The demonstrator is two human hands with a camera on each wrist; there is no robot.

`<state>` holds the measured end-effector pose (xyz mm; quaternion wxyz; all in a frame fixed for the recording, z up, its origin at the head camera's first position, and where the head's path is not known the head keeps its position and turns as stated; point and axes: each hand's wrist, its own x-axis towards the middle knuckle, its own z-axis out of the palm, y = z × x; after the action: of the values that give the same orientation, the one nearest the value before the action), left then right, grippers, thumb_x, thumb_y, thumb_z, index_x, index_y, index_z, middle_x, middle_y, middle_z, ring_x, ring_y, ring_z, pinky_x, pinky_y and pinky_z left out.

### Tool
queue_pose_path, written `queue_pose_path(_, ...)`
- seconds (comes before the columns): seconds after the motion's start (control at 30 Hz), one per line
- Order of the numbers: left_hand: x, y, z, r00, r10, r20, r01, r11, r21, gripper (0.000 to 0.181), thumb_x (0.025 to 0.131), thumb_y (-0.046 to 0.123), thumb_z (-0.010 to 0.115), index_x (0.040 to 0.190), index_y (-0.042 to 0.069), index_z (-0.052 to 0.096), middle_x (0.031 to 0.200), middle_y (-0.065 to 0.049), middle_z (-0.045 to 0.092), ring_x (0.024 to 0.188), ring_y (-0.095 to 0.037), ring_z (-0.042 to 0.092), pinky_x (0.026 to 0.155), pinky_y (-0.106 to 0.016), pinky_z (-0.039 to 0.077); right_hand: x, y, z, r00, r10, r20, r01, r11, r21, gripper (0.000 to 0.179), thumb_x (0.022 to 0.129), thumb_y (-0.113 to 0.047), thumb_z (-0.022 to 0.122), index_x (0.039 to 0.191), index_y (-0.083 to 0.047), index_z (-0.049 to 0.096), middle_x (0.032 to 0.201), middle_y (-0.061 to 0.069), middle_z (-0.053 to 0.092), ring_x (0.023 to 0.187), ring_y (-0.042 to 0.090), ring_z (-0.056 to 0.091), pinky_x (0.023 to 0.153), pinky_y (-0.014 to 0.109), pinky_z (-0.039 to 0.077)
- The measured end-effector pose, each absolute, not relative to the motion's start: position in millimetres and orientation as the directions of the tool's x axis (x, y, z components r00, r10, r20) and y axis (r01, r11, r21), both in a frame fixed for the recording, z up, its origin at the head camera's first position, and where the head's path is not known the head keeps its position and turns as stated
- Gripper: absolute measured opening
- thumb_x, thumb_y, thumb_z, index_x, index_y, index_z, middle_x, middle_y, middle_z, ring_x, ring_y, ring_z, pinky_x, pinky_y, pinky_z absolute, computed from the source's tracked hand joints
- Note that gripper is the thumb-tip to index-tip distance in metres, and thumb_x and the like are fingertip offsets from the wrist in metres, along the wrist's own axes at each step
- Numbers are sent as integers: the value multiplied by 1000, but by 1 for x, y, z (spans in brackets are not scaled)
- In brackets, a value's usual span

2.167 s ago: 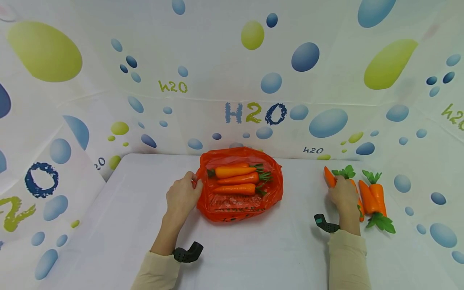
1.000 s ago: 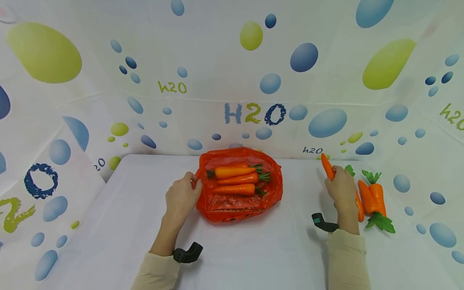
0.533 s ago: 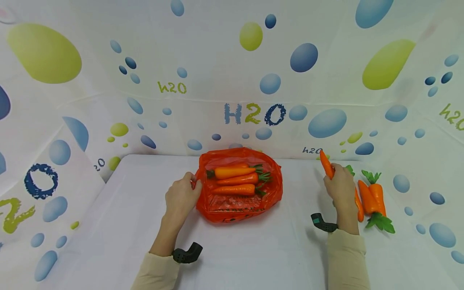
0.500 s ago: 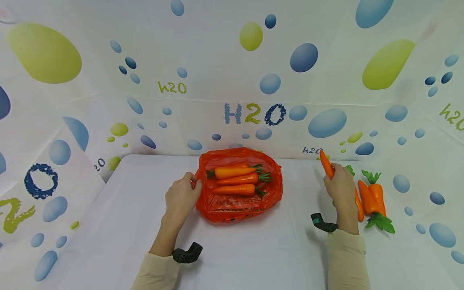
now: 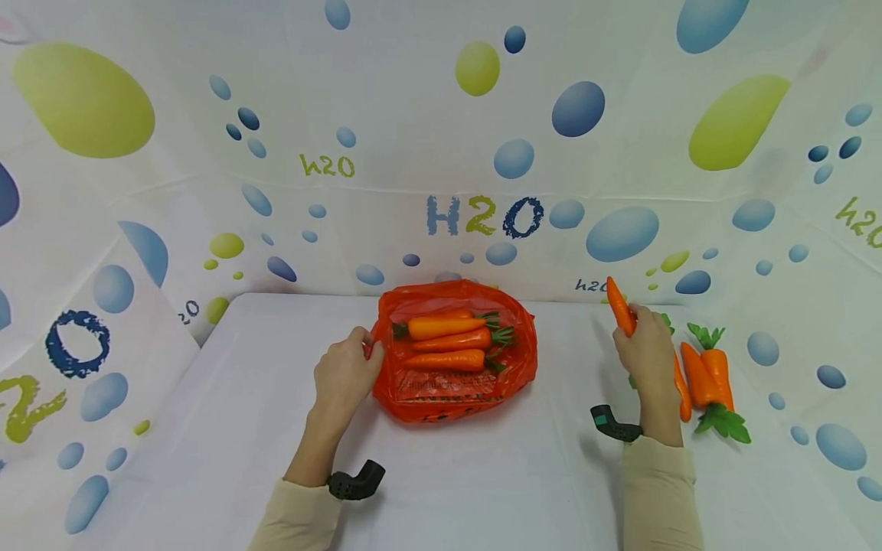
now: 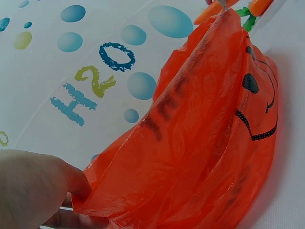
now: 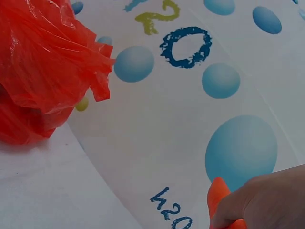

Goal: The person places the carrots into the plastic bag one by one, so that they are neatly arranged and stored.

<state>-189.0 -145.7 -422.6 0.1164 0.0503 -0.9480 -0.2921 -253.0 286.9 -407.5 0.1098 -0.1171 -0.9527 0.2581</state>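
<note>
In the head view my left hand [image 5: 347,371] pinches the left edge of a red plastic bag [image 5: 448,409], whose mouth is spread wide. The left wrist view shows the thumb and fingers [image 6: 78,188] on the bag's film. Several orange carrots [image 5: 448,328] with green tops lie inside it. Over to the right, my right hand [image 5: 648,348] grips another carrot [image 5: 618,306], its tip pointing up and away; the hand hides its top end. The right wrist view has the same carrot [image 7: 217,194] poking out beyond the fingers.
Right of the right hand lie more carrots [image 5: 710,375] with leafy green tops; one carrot [image 5: 682,390] is partly hidden by that hand. The white table [image 5: 510,474] ends at a backdrop [image 5: 413,168] printed with blue and green drops. Each wrist bears a black camera [image 5: 358,480].
My right hand has lifted the carrot off the pile, shifting it slightly left and away, with its tip turned further up. The left hand and bag stay as they were.
</note>
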Motion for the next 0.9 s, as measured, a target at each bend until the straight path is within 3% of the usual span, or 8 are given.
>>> queue_pose_path(0.9,-189,-144,-424,-973,-149,174,-26,826,562,20,96,25,56,95,6,59,62,-5,54,50,-17,49,47,-25,41,-248,274,-396,-948,270,170,141,832,-536,57,96,-10,55,149,4,38,137,31,46,113,43,46,105,61,44)
